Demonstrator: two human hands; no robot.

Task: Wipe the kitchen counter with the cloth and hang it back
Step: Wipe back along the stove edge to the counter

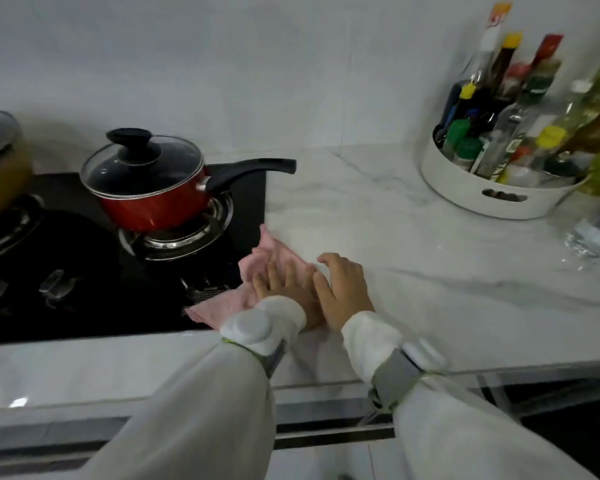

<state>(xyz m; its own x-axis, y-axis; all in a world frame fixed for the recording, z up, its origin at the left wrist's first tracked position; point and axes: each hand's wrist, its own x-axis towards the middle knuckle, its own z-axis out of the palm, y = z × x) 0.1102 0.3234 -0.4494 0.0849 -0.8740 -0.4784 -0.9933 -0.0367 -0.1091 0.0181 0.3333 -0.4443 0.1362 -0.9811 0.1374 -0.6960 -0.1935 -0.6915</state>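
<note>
Both of your hands lie flat and open near the front edge of the worktop, gripping nothing. Your left hand presses palm down on the pink cloth, fingers spread. Your right hand lies just beside it, touching its edge, with the palm partly on the bare marble-patterned surface and the thumb lifted a little.

The cloth is crumpled and straddles the line where the worktop meets the black hob: one end lies on the glass by the hob's right edge, the other is under your left palm.

On the hob's right burner stands a red saucepan with a glass lid and a black handle that points right, out over the worktop. At the left edge of the view you see part of a second pot on the other burner.

Toward the back right corner of the worktop sits a round white tray crowded with bottles with yellow, green and red caps. Their labels are too blurred to read, and no writing on the hob can be made out either.
</note>
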